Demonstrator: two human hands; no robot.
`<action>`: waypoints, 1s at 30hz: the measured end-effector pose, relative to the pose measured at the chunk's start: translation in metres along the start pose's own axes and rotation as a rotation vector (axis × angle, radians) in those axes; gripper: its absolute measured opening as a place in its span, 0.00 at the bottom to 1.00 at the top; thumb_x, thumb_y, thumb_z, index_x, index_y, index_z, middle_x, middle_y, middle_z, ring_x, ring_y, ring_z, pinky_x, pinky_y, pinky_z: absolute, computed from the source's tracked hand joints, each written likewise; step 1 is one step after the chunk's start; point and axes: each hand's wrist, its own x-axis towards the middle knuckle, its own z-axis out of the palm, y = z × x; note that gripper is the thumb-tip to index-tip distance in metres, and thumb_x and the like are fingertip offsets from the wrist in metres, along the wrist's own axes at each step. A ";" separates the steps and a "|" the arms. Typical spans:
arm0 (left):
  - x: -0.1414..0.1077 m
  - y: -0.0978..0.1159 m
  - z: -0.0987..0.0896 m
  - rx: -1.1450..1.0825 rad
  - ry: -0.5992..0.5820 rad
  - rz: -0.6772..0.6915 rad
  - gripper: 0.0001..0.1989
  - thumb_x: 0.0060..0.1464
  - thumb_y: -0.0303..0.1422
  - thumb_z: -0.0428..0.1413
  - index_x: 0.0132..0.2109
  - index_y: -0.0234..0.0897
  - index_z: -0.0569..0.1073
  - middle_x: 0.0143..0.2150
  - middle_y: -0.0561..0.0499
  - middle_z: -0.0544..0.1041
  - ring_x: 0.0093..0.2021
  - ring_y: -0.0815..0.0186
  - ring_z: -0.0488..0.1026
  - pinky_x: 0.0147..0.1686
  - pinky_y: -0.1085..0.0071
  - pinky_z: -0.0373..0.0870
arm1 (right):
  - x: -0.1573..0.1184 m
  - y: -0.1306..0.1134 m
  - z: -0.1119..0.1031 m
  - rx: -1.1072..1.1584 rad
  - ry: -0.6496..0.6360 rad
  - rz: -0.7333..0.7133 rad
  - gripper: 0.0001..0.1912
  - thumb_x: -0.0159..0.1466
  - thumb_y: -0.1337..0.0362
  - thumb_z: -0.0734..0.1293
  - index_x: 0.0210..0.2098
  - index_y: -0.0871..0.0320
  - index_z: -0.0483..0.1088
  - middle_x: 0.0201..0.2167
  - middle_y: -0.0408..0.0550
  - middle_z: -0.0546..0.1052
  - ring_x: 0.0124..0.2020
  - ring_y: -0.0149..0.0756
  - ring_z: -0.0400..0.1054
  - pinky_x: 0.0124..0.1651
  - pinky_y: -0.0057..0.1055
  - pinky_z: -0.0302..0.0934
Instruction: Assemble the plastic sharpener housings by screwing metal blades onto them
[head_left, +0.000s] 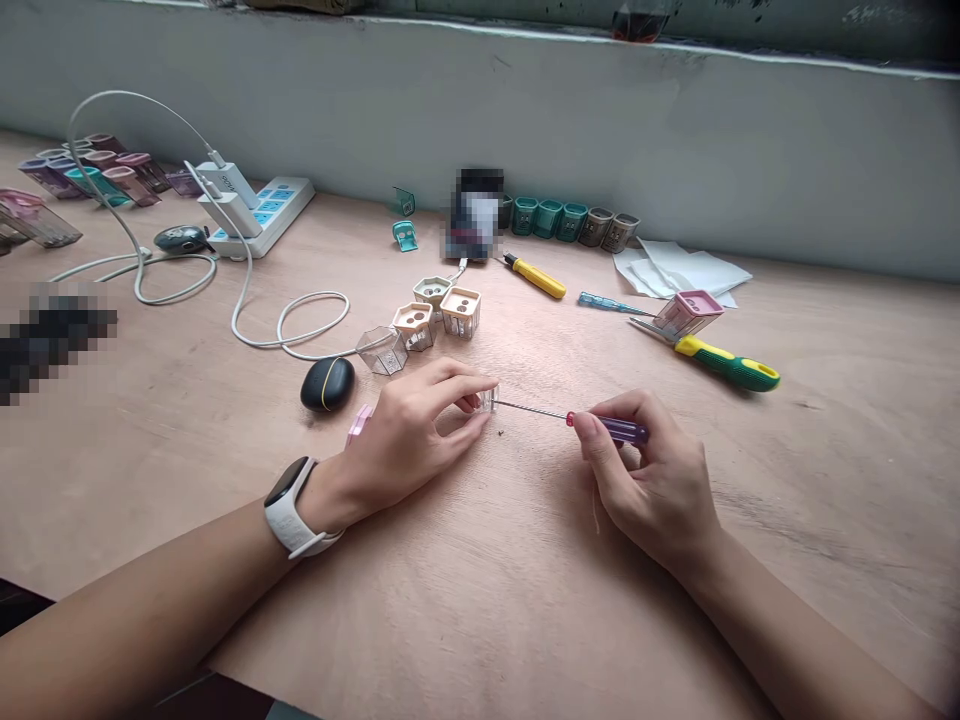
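Note:
My left hand, with a white band on the wrist, pinches a small clear plastic piece at the middle of the table. My right hand grips the purple handle of a screwdriver, whose thin shaft points left and whose tip meets the clear piece. A tiny dark screw-like bit lies just below the shaft. Part of a pink piece shows behind my left hand. Past my left hand stand cream-topped sharpeners and a clear case.
A black oval object, a white cable and a power strip are on the left. Farther back are a yellow cutter and teal cases. A green-yellow handled tool and pink-topped sharpener lie right.

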 end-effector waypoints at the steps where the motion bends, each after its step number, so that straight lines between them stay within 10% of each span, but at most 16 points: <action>1: 0.000 0.000 0.000 0.002 0.002 0.002 0.14 0.57 0.22 0.63 0.51 0.31 0.78 0.46 0.44 0.80 0.39 0.67 0.80 0.41 0.72 0.78 | 0.000 0.000 0.000 -0.043 0.028 -0.032 0.12 0.70 0.59 0.67 0.32 0.58 0.67 0.19 0.38 0.66 0.17 0.23 0.57 0.22 0.23 0.53; 30: 0.000 -0.001 -0.002 0.008 -0.019 -0.009 0.14 0.58 0.21 0.62 0.50 0.34 0.78 0.45 0.46 0.80 0.40 0.67 0.79 0.42 0.70 0.79 | 0.000 -0.004 0.004 -0.056 0.045 -0.159 0.06 0.68 0.64 0.70 0.40 0.57 0.69 0.31 0.41 0.78 0.27 0.25 0.74 0.28 0.19 0.68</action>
